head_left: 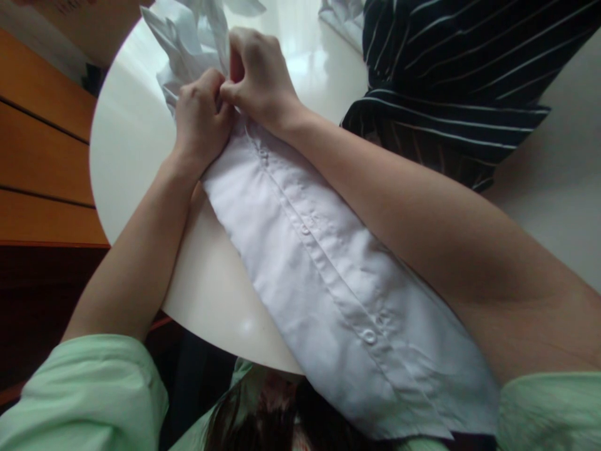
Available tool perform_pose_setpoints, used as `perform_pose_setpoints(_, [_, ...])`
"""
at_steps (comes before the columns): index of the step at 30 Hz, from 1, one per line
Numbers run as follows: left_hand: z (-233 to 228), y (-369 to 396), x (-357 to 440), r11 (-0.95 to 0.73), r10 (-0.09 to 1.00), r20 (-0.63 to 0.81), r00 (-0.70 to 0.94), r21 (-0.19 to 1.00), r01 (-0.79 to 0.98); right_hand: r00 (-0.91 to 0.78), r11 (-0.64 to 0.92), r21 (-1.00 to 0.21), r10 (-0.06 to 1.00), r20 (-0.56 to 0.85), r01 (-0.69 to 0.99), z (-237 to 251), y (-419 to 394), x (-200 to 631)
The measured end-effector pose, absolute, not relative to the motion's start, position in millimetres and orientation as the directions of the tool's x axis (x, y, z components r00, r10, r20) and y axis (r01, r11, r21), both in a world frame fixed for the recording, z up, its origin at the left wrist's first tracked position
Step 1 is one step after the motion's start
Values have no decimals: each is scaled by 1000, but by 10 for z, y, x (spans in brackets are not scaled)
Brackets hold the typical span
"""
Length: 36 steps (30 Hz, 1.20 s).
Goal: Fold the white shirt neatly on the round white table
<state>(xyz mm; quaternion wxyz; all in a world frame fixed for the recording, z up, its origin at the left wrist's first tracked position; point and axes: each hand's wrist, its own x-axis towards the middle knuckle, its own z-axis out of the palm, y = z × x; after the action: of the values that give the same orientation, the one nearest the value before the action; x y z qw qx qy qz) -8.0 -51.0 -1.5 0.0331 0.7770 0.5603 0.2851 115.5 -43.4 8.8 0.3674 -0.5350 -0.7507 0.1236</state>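
Observation:
A white button-up shirt [323, 263], folded into a long narrow strip, lies slantwise over the round table. Its buttoned front faces up, and its near end hangs past the table edge towards me. My left hand [204, 119] is closed at the shirt's far end, fingers curled under. Beside it, nearly touching, my right hand [258, 78] pinches there with thumb and fingertips. Both hands hide what exactly lies between the fingers. Crumpled pale material [188, 44] spreads beyond my hands; I cannot tell whether it is shirt cloth or a plastic bag.
The white round table [126, 156] has a glossy top. To the right lies a dark garment with white stripes [451, 81]. More pale crumpled material [345, 19] sits at the top. Orange-brown wooden drawers [42, 156] stand at the left.

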Motion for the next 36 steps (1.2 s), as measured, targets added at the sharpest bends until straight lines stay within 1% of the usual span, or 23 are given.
perform_pose_setpoints(4, [-13, -501, -80, -393, 874, 436, 214, 376, 839, -97, 381, -606, 889, 447, 699, 72, -399, 1171])
perform_pose_setpoints(7, [-8, -496, -88, -405, 873, 430, 230, 378, 832, -48, 350, -618, 891, 450, 704, 68, -390, 1168])
perform_pose_setpoints(12, [-6, -509, -90, -418, 871, 431, 235, 401, 815, -90, 346, -630, 911, 402, 695, 71, -418, 1153])
perform_pose_setpoints(18, [9, -523, -89, -418, 875, 414, 251, 385, 823, -112, 364, -647, 911, 396, 670, 39, -385, 1155])
perform_pose_setpoints(26, [29, -539, -70, -397, 897, 375, 233, 453, 798, -135, 346, -627, 923, 360, 698, 40, -372, 1147])
perform_pose_setpoints(33, [27, -535, -73, -396, 895, 363, 260, 377, 837, -146, 331, -607, 931, 333, 723, 47, -375, 1147])
perform_pose_setpoints(36, [22, -534, -73, -393, 895, 364, 258, 372, 841, -140, 348, -630, 924, 356, 694, 42, -381, 1154])
